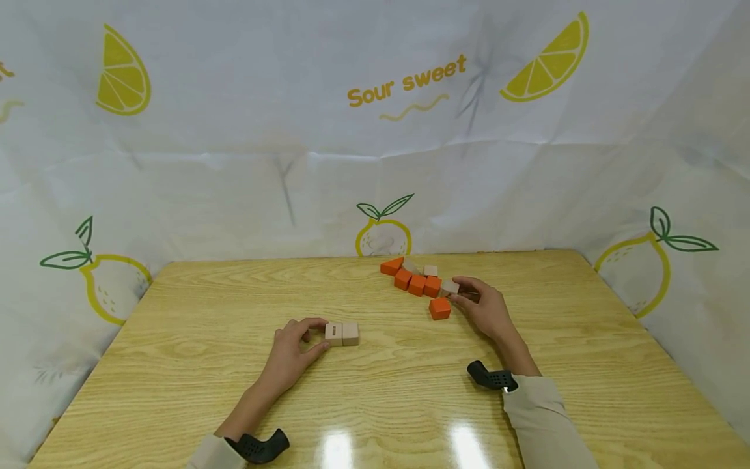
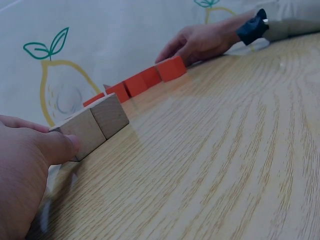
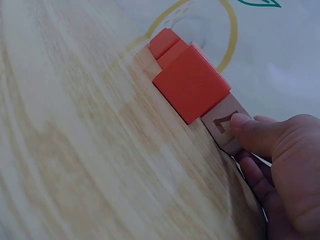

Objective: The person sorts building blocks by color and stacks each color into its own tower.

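Head view: A person worked with both hands at a wood-grain tabletop (image 1: pixel 205 391), before a white lemon-print curtain (image 1: pixel 246 195). The left hand (image 1: pixel 288 352) pinched the bar-marked block (image 1: pixel 333 334), a pale wooden cube, between thumb and fingers, while the plain block (image 1: pixel 350 334) sat against its right side. Well apart, toward the back, the right hand (image 1: pixel 486 309) grasped the pale end block (image 1: pixel 448 289) between thumb and fingers at the near end of a slanting row of three orange cubes (image 1: pixel 417 285); whether it touched the nearest cube could not be told. The right wrist view showed a dark angular mark beside the thumb. A loose orange cube (image 1: pixel 440 309) rested just in front of the end block, an orange wedge (image 1: pixel 391 266) lay at the row's far end, and two more pale blocks (image 1: pixel 430 271) stood behind.

Crowding at the right looked the chief hazard: a sideways push on the end block could have knocked the row askew, and an inward sweep of the thumb could have bumped the loose cube. On the left, no finger appeared to hold the plain block, so a quick lift or twist would likely have split the pair.
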A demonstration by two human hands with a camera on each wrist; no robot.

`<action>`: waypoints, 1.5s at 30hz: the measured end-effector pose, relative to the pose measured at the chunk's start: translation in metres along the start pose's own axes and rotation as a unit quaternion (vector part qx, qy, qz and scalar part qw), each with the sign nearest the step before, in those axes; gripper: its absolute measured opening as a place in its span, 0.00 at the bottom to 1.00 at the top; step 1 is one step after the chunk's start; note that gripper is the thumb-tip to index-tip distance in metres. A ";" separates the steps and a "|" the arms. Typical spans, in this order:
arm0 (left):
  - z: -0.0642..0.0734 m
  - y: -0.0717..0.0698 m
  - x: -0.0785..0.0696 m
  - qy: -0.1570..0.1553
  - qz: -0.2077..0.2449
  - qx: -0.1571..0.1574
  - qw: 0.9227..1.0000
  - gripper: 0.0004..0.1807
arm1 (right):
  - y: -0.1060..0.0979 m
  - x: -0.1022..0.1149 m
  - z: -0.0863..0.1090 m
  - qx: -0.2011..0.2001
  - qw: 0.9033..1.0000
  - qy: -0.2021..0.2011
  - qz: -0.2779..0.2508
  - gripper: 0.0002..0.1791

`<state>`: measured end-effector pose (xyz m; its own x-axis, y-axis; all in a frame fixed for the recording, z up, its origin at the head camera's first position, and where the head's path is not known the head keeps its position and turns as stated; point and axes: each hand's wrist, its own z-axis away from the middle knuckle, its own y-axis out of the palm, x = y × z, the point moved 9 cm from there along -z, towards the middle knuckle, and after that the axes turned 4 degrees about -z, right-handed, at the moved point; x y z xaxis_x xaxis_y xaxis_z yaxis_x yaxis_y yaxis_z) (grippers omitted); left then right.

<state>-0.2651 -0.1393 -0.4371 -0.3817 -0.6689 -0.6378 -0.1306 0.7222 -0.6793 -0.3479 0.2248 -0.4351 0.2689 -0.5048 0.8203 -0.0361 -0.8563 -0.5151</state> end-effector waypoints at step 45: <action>0.000 -0.001 -0.001 0.001 0.004 0.001 1.000 0.21 | 0.023 0.059 -0.002 0.006 0.995 -0.035 -0.094 0.22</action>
<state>-0.2643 -0.1391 -0.4360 -0.3843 -0.6630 -0.6425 -0.1265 0.7272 -0.6747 -0.3347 0.1754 -0.3981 0.3362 -0.3268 0.8833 0.0332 -0.9332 -0.3579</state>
